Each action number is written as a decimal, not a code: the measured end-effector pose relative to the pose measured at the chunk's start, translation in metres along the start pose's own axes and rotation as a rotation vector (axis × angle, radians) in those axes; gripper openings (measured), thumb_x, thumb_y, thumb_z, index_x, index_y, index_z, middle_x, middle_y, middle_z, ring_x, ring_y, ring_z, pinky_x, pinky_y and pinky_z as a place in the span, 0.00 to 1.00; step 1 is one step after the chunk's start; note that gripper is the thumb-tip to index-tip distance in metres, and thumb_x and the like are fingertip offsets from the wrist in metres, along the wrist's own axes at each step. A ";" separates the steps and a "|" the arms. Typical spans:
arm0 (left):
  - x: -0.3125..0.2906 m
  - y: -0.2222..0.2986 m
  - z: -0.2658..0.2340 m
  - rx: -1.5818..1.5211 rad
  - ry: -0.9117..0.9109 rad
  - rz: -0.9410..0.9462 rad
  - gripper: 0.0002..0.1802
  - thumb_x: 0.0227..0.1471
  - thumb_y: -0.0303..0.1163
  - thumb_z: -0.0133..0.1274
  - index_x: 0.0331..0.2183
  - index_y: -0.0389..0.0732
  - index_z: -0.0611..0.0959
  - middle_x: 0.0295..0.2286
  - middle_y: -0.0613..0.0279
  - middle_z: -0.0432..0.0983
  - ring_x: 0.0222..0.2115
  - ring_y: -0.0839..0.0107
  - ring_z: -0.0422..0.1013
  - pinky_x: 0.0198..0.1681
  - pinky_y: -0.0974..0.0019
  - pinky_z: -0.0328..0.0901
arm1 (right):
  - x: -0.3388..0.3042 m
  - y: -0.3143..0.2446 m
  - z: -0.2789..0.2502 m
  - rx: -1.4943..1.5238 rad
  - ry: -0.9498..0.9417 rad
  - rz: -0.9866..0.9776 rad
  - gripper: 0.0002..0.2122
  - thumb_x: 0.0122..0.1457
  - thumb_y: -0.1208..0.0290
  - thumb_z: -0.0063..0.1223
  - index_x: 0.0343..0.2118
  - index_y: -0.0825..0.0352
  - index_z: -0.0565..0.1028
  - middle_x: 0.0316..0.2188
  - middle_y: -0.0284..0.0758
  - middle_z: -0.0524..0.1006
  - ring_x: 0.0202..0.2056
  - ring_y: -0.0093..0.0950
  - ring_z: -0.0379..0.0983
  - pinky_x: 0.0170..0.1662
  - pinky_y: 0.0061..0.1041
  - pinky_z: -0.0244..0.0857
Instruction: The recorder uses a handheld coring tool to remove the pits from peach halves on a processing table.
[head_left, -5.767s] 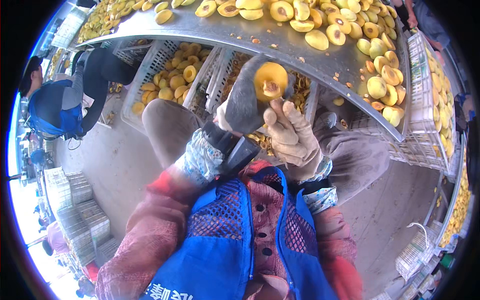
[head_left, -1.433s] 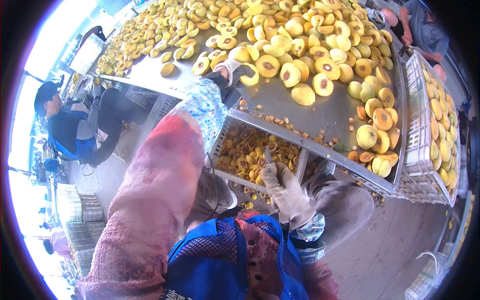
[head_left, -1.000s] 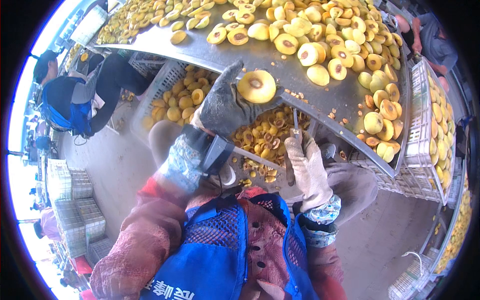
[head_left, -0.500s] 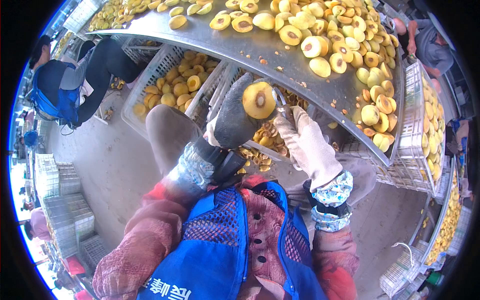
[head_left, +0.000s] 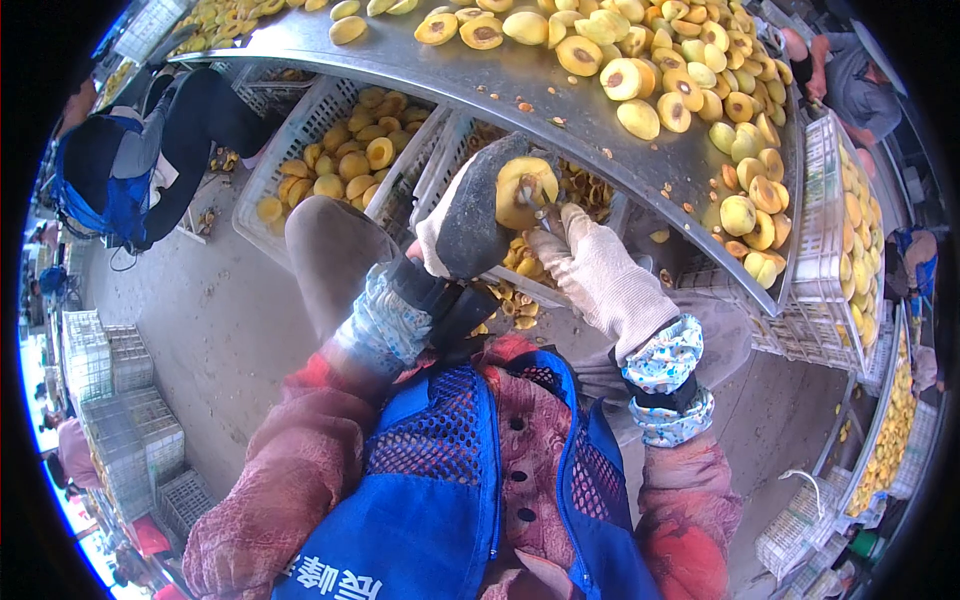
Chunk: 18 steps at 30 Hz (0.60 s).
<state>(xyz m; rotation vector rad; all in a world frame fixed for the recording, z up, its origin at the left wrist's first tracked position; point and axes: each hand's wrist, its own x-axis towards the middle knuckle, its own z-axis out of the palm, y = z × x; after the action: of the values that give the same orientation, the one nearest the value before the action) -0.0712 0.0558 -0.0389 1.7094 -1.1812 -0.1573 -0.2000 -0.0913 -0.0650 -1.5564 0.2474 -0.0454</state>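
My left hand [head_left: 468, 215], in a dark-coated glove, is closed around a yellow peach half [head_left: 526, 180], cut face up. My right hand [head_left: 592, 262], in a cream knit glove, grips a small metal pitting tool [head_left: 541, 213]. The tool's tip is at the brown centre of the peach half; how deep it goes I cannot tell. Both hands are in front of the near edge of a steel table [head_left: 400, 62], over a crate of peach scraps [head_left: 520, 262]. Many cut peach halves [head_left: 640, 82] are heaped on the table.
Left of my hands, a white crate [head_left: 262, 180] contains peach halves. A tall crate [head_left: 822, 200] of peaches stands at the table's right end. A seated person [head_left: 130, 180] is at the left, another person [head_left: 855, 90] at the far right. Stacked crates [head_left: 120, 410] line the left side.
The tool has moved from the peach half's right rim onto its centre. My right hand has shifted slightly down and left, and the peach half has tilted a little.
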 end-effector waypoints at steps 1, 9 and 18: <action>-0.005 -0.002 -0.001 0.001 0.006 -0.007 0.28 0.37 0.26 0.61 0.45 0.38 0.77 0.41 0.52 0.74 0.45 0.53 0.69 0.52 0.59 0.63 | 0.000 -0.031 0.009 0.000 -0.008 0.004 0.23 0.63 0.56 0.46 0.52 0.71 0.66 0.42 0.53 0.75 0.47 0.46 0.72 0.50 0.34 0.64; -0.012 -0.048 -0.014 0.012 -0.209 0.261 0.31 0.45 0.31 0.59 0.52 0.33 0.72 0.49 0.50 0.70 0.50 0.57 0.68 0.54 0.58 0.63 | -0.010 -0.088 0.002 -0.912 -0.313 0.335 0.22 0.63 0.58 0.47 0.53 0.70 0.66 0.45 0.53 0.74 0.48 0.45 0.71 0.49 0.34 0.64; -0.032 -0.038 -0.031 -0.592 -0.310 -0.069 0.31 0.53 0.31 0.52 0.57 0.32 0.65 0.54 0.52 0.65 0.55 0.60 0.63 0.59 0.61 0.57 | -0.015 -0.076 -0.002 -0.894 -0.391 0.353 0.23 0.63 0.60 0.46 0.56 0.71 0.64 0.42 0.45 0.75 0.40 0.30 0.71 0.45 0.28 0.65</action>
<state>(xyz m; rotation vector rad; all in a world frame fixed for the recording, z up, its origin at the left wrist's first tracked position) -0.0460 0.1007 -0.0665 1.2227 -1.1470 -0.7602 -0.2055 -0.0916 0.0126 -2.3303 0.2391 0.7282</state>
